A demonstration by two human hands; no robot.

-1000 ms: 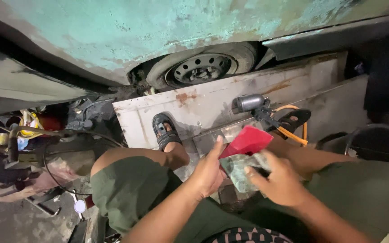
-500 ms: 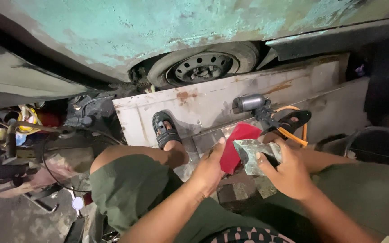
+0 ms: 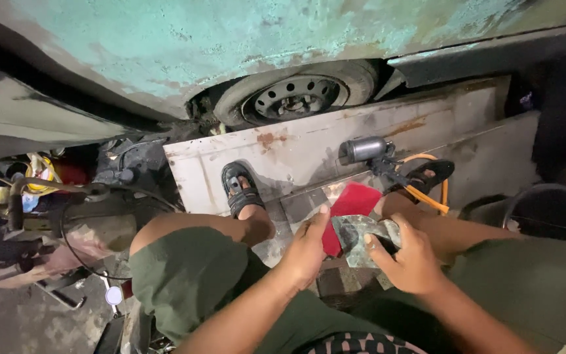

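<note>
Hands meet between your knees: your left hand (image 3: 306, 252) pinches the lower edge of a red sheet (image 3: 350, 215), thumb laid up its face, while your right hand (image 3: 411, 262) is closed around a grey, scuffed block (image 3: 361, 235) that lies against the sheet's right side. Compared with the frame a second ago, the red sheet has swung from a raised tilt to hang lower and steeper, and the block has moved in against it. Your right fingers are hidden under the block, so their grip cannot be read in full. Beyond, your sandalled left foot (image 3: 240, 190) rests on a rusted metal panel (image 3: 309, 147), beside a grey power tool (image 3: 365, 149) with an orange hose (image 3: 427, 195). Farthest stands a wheel (image 3: 296, 97), its top cut off by the pale green car body (image 3: 230, 39).
</note>
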